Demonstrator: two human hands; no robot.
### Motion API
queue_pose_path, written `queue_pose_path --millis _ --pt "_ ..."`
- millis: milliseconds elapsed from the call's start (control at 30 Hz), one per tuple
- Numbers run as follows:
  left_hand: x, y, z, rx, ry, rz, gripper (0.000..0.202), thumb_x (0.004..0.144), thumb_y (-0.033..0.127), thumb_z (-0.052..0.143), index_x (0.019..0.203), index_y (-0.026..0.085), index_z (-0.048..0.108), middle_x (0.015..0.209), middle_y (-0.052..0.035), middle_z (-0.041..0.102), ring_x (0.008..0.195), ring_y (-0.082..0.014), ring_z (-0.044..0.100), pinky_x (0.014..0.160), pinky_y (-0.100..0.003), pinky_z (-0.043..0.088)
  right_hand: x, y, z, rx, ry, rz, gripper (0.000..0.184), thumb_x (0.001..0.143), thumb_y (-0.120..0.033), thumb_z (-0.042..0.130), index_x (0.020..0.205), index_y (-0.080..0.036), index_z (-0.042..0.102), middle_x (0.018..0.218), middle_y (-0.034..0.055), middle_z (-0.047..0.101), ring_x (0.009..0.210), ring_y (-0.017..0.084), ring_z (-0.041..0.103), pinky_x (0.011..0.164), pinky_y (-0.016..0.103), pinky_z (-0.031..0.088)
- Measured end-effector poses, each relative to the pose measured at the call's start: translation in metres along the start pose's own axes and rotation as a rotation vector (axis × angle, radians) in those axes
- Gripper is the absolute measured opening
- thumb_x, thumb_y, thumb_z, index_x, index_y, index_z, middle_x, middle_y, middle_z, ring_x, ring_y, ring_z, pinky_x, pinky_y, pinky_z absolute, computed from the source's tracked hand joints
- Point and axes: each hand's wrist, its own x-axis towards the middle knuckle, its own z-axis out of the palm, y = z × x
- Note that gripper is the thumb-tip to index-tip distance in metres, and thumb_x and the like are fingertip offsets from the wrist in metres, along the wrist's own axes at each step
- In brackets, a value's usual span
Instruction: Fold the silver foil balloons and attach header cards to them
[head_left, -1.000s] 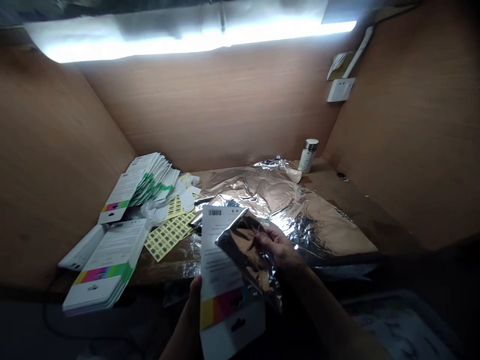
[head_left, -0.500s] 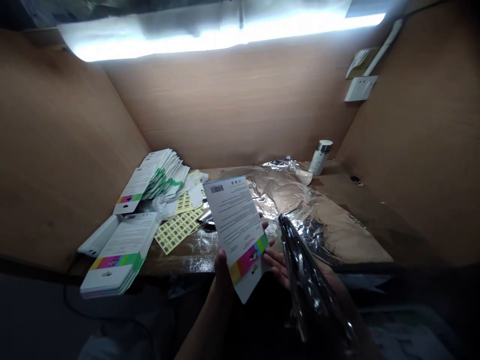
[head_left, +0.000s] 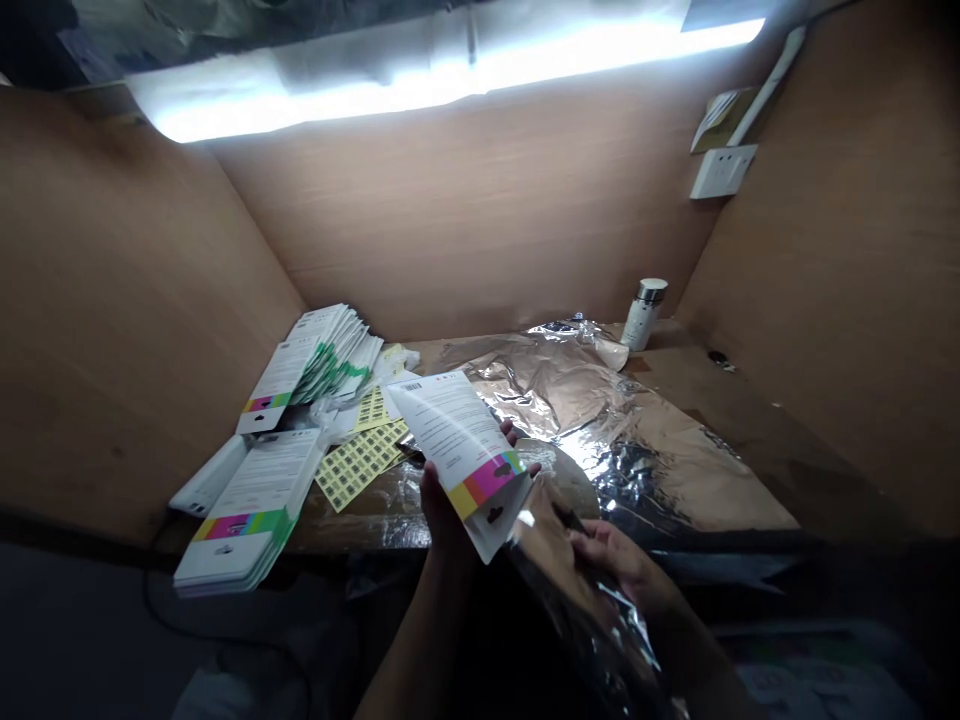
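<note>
Bare left hand (head_left: 442, 505), bare right hand (head_left: 619, 562), slender fingers (head_left: 600, 542); bare forearms (head_left: 405, 640); dark top (head_left: 480, 650), shadowed, hard to make out

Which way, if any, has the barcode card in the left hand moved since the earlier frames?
Yes: the barcode card has tipped flatter, its top end swinging left toward the yellow sticker sheet.

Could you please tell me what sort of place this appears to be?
It looks like a small hand-packing booth: the left hand holds a printed hang-tab card, the right hand a foil pouch, and stacks of such cards and sheets of yellow labels lie on a bench.
</note>
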Motion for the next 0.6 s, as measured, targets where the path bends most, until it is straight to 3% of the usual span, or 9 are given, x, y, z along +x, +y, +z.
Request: queue_pose_path --millis 100,233,467,600 --pt "-0.001 -0.002 0.006 -0.046 0.010 -0.006 0.104 0.077 0.083 0.055 0.155 0.018 0.035 0.159 -0.0204 0.041 0.150 -0.0457 0.030 0.115 -0.070 0.033 0.004 0.001 -0.004 -0.024 -0.068 0.051 0.042 0.078 -0.054 0.083 0.076 -0.014 0.071 0.068 0.0009 0.064 0.059 0.011 0.054 0.061 0.024 0.043" --pt "-0.006 -0.018 0.006 -0.157 -0.050 -0.030 0.099 0.077 0.073 0.060 0.156 0.018 0.035 0.160 -0.0206 0.040 0.150 -0.0479 0.028 0.115 -0.072 0.029 0.008 -0.002 0.000 0.014 -0.010 0.061 0.046 0.073 -0.056 0.086 0.079 -0.013 0.071 0.069 0.0013 0.067 0.059 0.012 0.055 0.062 0.025 0.043" --pt "-0.008 -0.031 -0.001 -0.253 -0.098 -0.037 0.091 0.078 0.062 0.057 0.155 0.019 0.038 0.159 -0.0168 0.044 0.150 -0.0467 0.029 0.117 -0.068 0.031 0.003 0.013 -0.005 -0.030 0.190 -0.040 0.045 0.077 -0.057 0.082 0.082 -0.015 0.066 0.072 0.0027 0.070 0.065 0.017 0.062 0.066 0.030 0.048" --pt "-0.007 -0.040 0.000 -0.208 -0.125 -0.044 0.091 0.074 0.055 0.062 0.154 0.018 0.040 0.157 -0.0153 0.047 0.148 -0.0458 0.035 0.118 -0.063 0.033 0.012 0.016 0.002 -0.065 0.366 -0.154 0.046 0.075 -0.055 0.084 0.085 -0.021 0.055 0.074 0.0018 0.070 0.067 0.020 0.065 0.063 0.031 0.051"
